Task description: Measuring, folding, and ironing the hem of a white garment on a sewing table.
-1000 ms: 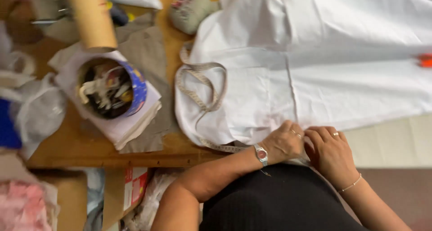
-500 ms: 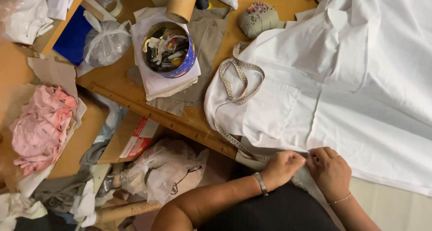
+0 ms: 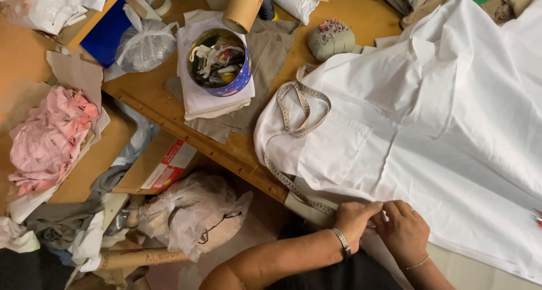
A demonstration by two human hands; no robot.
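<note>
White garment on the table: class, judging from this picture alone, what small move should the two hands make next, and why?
Probably a short shift of both pinches along the hem. The left hand and right hand sit close together, pinching the near edge of the white garment where it overhangs the wooden table, and the hem runs on, unhandled, to the right.

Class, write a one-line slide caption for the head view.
Both hands, left hand and right hand, pinch the hem of a white garment on a cluttered wooden table, measuring tape alongside.

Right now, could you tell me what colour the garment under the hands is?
White; the garment shows best in the head view.
</note>
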